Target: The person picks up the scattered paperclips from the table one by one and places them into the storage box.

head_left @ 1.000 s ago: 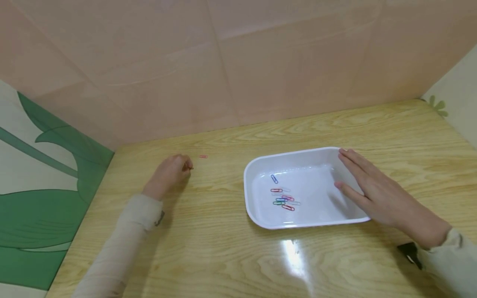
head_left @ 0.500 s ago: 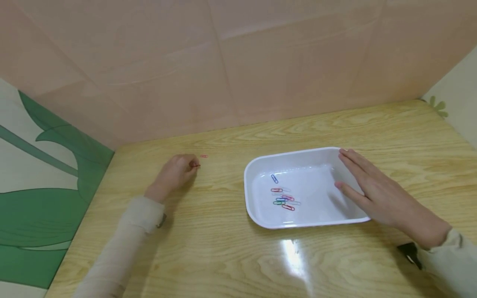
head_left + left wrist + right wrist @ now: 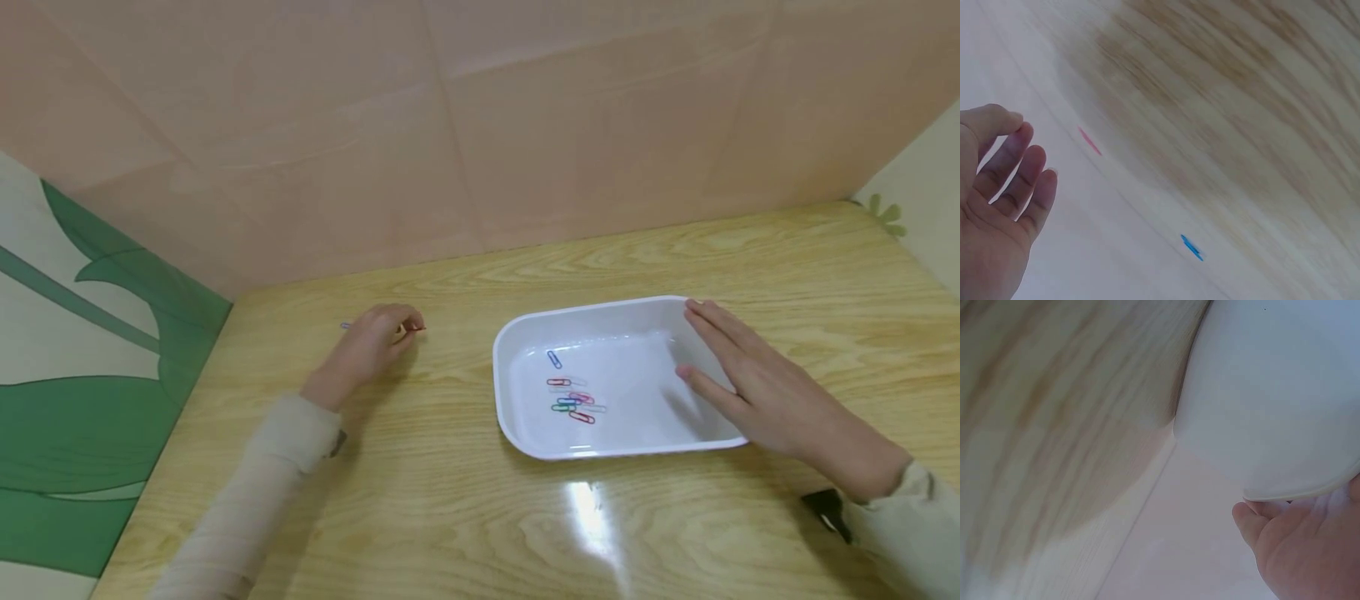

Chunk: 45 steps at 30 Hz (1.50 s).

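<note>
My left hand [image 3: 371, 340] pinches a small red paper clip [image 3: 422, 328] between thumb and index finger, over the table left of the tray. In the left wrist view the left hand [image 3: 1000, 194] has its other fingers loosely bent, and the held clip is hidden. A pink paper clip [image 3: 1090, 141] and a blue paper clip [image 3: 1192, 247] lie on the table near it. My right hand [image 3: 765, 392] rests with straight fingers on the right rim of a white tray [image 3: 504, 400], its thumb over the inside. Several coloured paper clips [image 3: 582, 417] lie in the tray's left half.
The wood-grain table [image 3: 420, 500] meets a pinkish covered wall [image 3: 337, 167] at the back. A panel with green leaf shapes [image 3: 67, 433] bounds the left side, and a pale panel [image 3: 930, 183] the right.
My left hand has moved right toward the tray with the red paper clip. It now covers the pink clip in the head view, and the blue clip shows behind it. My right hand stays put.
</note>
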{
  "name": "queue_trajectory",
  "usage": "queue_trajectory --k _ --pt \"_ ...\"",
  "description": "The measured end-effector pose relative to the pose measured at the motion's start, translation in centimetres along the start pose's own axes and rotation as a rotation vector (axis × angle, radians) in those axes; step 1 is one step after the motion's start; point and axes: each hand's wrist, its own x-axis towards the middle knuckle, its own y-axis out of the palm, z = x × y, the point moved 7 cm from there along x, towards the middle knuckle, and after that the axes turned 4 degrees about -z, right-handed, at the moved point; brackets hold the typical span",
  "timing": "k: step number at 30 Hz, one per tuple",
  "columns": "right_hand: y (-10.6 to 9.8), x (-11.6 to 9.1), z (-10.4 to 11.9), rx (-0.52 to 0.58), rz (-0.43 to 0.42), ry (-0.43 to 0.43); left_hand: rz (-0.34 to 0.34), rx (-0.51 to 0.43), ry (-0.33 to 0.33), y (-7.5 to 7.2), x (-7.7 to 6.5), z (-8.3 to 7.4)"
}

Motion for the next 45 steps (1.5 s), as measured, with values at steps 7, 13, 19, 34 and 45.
queue_trajectory --k 7,13,19,34,45 --pt "0.0 0.0 0.0 -0.002 -0.002 0.0 0.009 0.004 0.01 -0.1 0.4 -1.4" --pt "0.1 0.0 0.0 0.008 0.004 0.0 0.01 -0.004 0.028 -0.5 0.7 -2.9" --pt "0.1 0.1 0.1 0.017 0.006 0.002 -0.003 0.008 0.064 -0.7 1.0 -4.4" --pt "0.1 0.1 0.2 0.032 0.01 0.022 -0.144 -0.013 0.223 -1.3 1.4 -8.5" --pt "0.0 0.1 0.2 0.016 0.002 -0.001 -0.169 -0.046 0.29 -1.2 2.0 -11.1"
